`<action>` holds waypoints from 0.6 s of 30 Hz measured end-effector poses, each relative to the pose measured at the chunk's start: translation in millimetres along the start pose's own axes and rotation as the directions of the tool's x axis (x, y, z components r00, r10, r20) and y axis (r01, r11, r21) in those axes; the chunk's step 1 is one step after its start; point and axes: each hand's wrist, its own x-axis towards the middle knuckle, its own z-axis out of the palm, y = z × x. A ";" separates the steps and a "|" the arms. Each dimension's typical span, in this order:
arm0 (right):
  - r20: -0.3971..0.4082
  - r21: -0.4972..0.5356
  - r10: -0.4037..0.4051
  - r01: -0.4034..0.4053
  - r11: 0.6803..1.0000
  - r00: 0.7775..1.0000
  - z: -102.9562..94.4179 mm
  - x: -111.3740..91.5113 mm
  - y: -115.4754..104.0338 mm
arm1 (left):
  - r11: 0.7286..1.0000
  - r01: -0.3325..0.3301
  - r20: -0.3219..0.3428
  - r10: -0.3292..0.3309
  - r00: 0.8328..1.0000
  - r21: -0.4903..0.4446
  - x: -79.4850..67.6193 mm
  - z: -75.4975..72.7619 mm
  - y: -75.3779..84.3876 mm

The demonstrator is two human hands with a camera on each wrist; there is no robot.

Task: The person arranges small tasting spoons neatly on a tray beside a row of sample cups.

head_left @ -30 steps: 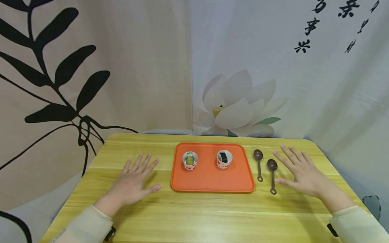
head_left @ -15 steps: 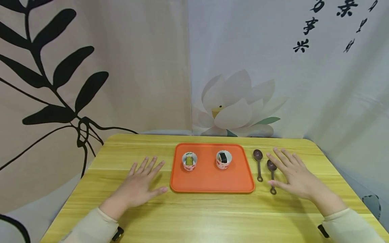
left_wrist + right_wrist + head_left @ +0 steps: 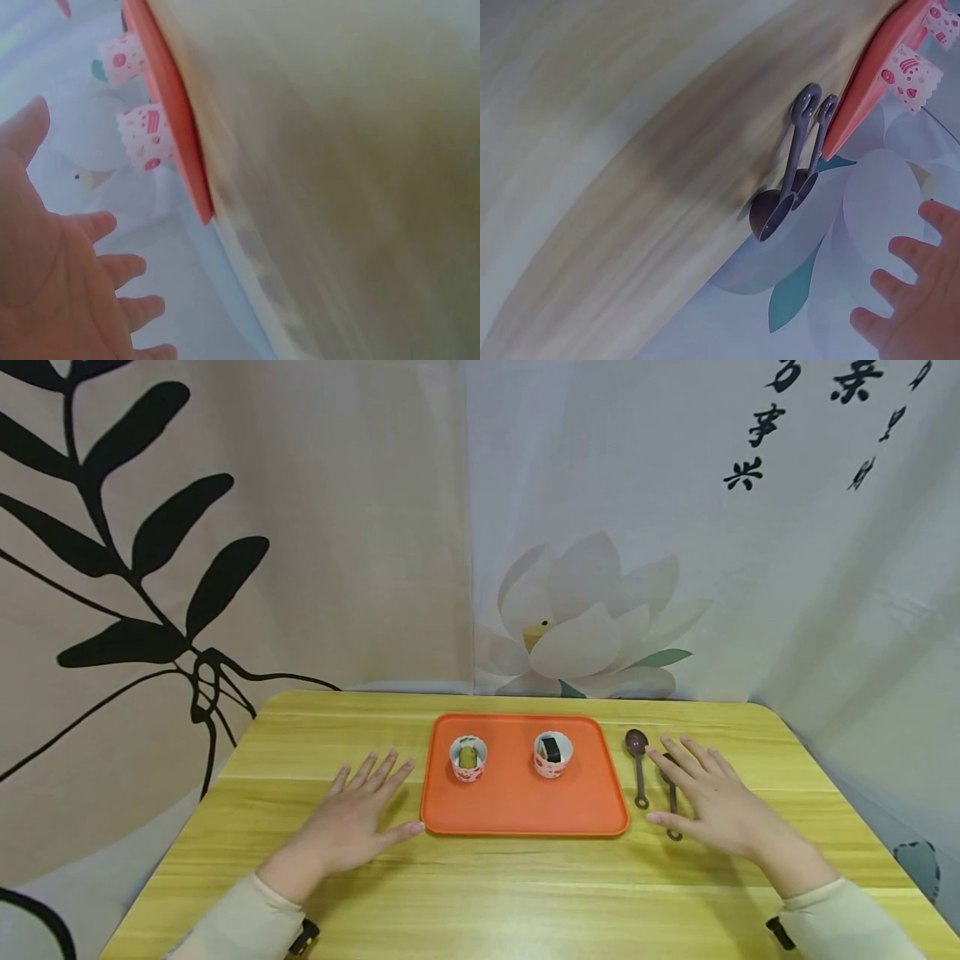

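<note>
My left hand (image 3: 348,827), fingers spread and holding nothing, hovers over the table with its thumb tip close to the front left corner of the orange tray (image 3: 525,802). On that tray stand two small paper cups with pink prints: the left cup (image 3: 468,772) has a green-topped piece in it, the right cup (image 3: 551,768) a white piece with a black band. To the tray's right lie two brown measuring spoons, the left spoon (image 3: 636,743) in full sight. My right hand (image 3: 720,814), spread and holding nothing, overlaps the other spoon (image 3: 772,214) in the head view and hides part of it.
The wooden table (image 3: 480,902) runs back to a hanging curtain (image 3: 375,527) printed with dark leaves, a lotus and black characters. A black curved cable (image 3: 45,914) shows at the lower left edge.
Both hands have moved inward, the left toward the tray and the right leftward over the nearer spoon. Tray, cups and spoons have stayed in place.
</note>
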 end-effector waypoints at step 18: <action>0.049 0.030 0.012 -0.013 0.999 0.999 10.0 8.3 -12.3 | 1.000 0.008 0.040 -0.007 0.999 -0.010 11.1 13.0 9.9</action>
